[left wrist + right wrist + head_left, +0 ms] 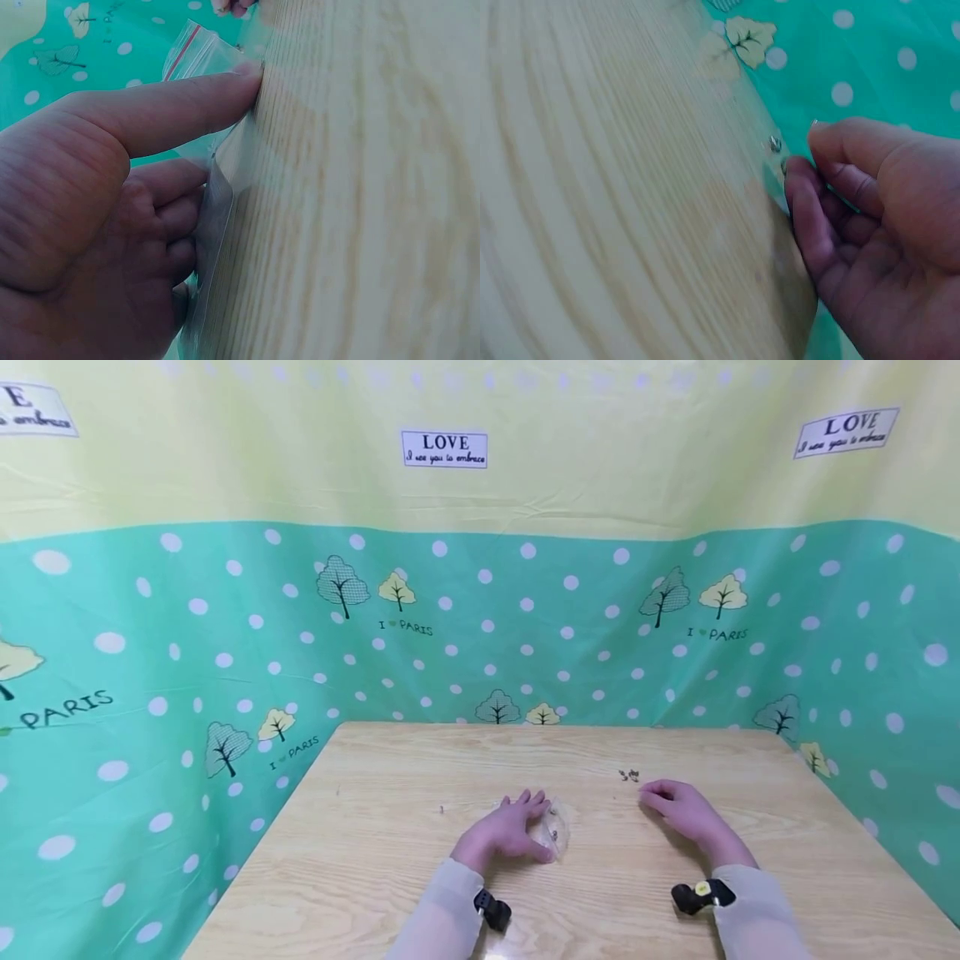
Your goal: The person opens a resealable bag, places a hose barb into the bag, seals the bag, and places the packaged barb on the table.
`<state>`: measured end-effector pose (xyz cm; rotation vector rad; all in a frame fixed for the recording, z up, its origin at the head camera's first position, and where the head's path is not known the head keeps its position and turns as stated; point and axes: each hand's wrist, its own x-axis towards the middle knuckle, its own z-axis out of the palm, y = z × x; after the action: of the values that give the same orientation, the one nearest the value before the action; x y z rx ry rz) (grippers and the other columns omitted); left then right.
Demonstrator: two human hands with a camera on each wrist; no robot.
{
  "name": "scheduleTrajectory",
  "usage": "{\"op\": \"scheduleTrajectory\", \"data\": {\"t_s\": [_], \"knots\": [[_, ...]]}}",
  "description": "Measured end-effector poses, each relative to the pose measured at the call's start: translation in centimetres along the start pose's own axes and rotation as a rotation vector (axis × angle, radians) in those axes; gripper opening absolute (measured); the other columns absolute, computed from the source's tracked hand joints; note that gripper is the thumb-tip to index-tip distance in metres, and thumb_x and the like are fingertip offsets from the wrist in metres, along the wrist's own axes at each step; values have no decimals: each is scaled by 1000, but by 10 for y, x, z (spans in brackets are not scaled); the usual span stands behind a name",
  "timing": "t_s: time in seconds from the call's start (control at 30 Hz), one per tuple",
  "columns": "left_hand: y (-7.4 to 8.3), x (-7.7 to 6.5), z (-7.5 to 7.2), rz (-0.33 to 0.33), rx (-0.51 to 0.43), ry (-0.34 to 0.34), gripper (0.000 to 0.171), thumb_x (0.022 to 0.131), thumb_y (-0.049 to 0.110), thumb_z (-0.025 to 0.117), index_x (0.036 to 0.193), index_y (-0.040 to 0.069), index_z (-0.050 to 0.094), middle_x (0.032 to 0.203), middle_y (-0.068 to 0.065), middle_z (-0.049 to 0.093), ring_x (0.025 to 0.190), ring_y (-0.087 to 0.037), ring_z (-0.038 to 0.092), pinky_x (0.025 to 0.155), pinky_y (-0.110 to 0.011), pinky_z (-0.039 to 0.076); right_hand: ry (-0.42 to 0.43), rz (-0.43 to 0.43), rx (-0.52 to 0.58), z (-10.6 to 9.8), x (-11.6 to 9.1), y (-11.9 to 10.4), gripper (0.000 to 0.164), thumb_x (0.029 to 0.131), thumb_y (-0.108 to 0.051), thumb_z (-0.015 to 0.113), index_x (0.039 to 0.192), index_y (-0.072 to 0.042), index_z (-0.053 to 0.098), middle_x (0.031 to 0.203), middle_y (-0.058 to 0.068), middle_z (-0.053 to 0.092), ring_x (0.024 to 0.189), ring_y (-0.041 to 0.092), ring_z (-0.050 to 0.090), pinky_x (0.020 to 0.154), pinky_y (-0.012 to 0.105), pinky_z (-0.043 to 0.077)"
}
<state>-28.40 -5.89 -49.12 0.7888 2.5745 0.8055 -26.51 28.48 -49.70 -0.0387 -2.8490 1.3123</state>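
Observation:
My left hand (510, 828) rests on a small clear zip bag (557, 828), its fingers spread at the bag's left side. From the left wrist view, the thumb lies straight over the zip bag (214, 64) near its red-lined seal, with the other fingers behind the plastic. A few small dark metal pieces show through the bag. On the right, my right hand (684, 810) is low over the table beside a small cluster of metal pieces (630, 775). Its thumb and forefinger stand slightly apart, and close past them lies a shiny metal piece (775, 144).
One more tiny piece (442, 810) lies left of the left hand. The light wooden table (360, 868) ends at a green, dotted curtain (525, 635) on the far side and both flanks. Each wrist carries a black strapped camera (492, 910).

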Motion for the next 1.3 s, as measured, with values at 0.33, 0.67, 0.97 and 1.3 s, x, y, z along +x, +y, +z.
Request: {"op": "scheduleTrajectory", "data": {"t_s": [0.33, 0.67, 0.97, 1.3], "knots": [[1, 1, -2, 13, -4, 13, 91, 86, 33, 89, 163, 13, 46, 176, -2, 28, 163, -34, 16, 131, -57, 15, -53, -98, 29, 21, -1, -39, 26, 106, -20, 68, 119, 1, 72, 103, 9, 70, 88, 23, 62, 73, 35, 56], [1, 6, -5, 8, 34, 11, 93, 86, 38, 89, 164, 14, 45, 176, -1, 28, 163, -34, 17, 131, -57, 16, -137, -249, -30, 41, -2, -79, 10, 102, -19, 73, 108, -11, 77, 98, -3, 73, 93, 14, 66, 85, 34, 57], [0, 7, -3, -8, 22, 3, 93, 85, 39, 89, 164, 16, 45, 176, 0, 27, 162, -41, 17, 129, -62, 18, -214, -365, -50, 49, -11, -101, 8, 101, -18, 75, 103, -10, 77, 93, -6, 73, 87, 11, 67, 79, 28, 59], [-2, 4, 0, -2, 29, -3, 92, 86, 38, 88, 164, 15, 45, 176, -1, 28, 163, -33, 17, 131, -60, 16, -200, -366, -60, 61, -14, -101, 6, 100, -13, 76, 101, -8, 78, 91, -7, 73, 85, 11, 68, 78, 28, 59]]}}
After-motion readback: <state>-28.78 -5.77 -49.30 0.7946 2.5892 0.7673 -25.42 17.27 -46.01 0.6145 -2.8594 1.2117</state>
